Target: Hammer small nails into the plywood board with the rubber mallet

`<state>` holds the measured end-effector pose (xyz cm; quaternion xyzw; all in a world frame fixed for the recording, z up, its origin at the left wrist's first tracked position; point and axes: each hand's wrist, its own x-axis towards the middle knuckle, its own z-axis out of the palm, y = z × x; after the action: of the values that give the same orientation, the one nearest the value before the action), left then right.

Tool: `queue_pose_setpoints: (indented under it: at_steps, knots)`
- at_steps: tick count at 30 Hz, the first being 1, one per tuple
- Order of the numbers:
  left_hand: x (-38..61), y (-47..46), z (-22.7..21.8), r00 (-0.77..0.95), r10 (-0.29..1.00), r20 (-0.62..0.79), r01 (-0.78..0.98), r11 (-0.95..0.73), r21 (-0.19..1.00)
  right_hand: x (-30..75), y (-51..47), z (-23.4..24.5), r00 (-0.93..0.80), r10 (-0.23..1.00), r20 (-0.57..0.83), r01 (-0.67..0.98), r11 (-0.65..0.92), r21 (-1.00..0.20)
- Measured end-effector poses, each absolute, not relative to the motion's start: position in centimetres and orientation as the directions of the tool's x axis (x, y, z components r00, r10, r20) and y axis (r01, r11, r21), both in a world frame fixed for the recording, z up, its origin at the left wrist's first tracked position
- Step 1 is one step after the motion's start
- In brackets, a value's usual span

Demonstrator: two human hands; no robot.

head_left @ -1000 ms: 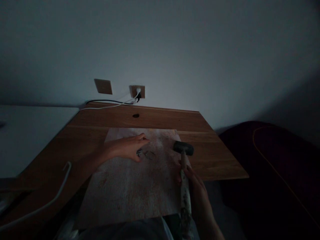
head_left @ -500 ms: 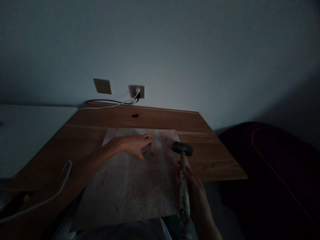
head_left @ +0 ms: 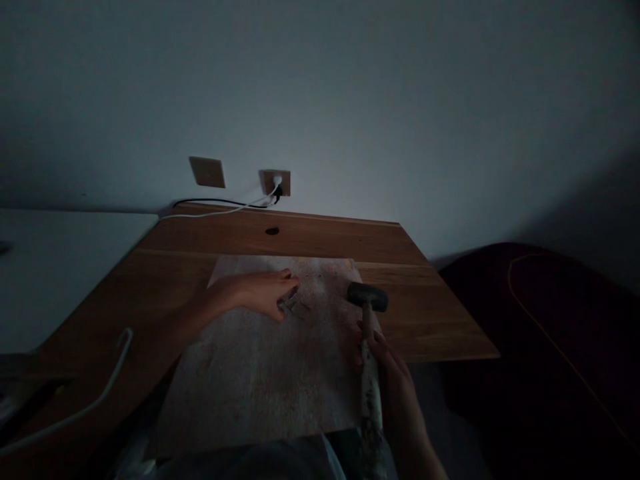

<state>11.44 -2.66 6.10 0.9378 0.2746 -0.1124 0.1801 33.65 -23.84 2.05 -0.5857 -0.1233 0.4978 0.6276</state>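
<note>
The right hand (head_left: pixel 395 393) is closed around the handle of a hammer (head_left: pixel 369 353), whose dark head is at the right edge of a pale board (head_left: pixel 260 387). The left hand (head_left: pixel 263 293) lies palm down further up the board, well to the left of the hammer head. Its fingers are loosely curled, with the tips at a small cluster of metal pieces (head_left: pixel 291 305) (probably nails, though the dim light makes that hard to confirm). Whether it pinches one I cannot tell.

I judge the work to be at its start: the pieces lie loose, none is driven in, and none stands upright under the hammer.

The board lies on a wooden counter (head_left: pixel 435 320) and overhangs its near edge. Behind, a grey wall (head_left: pixel 400 100) carries a socket (head_left: pixel 277 181) with cables (head_left: pixel 220 205) plugged in. A white cable (head_left: pixel 95 400) trails at the left, and a dark red shape (head_left: pixel 540 320) sits at the right.
</note>
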Motion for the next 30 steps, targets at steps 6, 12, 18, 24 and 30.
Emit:
queue_pose_setpoints:
  at_steps: [6, 12, 18, 24, 30]
  knots:
    - [12.2, -3.4, 7.1, 0.835, 0.427, -0.347, 0.531, -0.793, 0.299, 33.7, -23.8, 2.0, 0.498, 0.749, -0.437, -0.477, -0.185, -0.86]
    - [12.0, -3.9, 7.1, 0.873, 0.37, -0.317, 0.471, -0.81, 0.349, 33.7, -24.0, 1.7, 0.491, 0.747, -0.448, -0.492, -0.187, -0.85]
    - [12.6, -4.6, 6.6, 0.863, 0.405, -0.302, 0.494, -0.804, 0.331, 33.6, -23.9, 2.1, 0.48, 0.747, -0.46, -0.501, -0.197, -0.842]
    - [13.6, -5.1, 6.5, 0.866, 0.421, -0.268, 0.492, -0.812, 0.314, 33.6, -23.9, 2.3, 0.498, 0.753, -0.43, -0.464, -0.187, -0.866]
    - [14.4, -5.0, 6.5, 0.899, 0.372, -0.233, 0.434, -0.833, 0.344, 33.6, -23.9, 2.2, 0.518, 0.762, -0.389, -0.405, -0.182, -0.896]
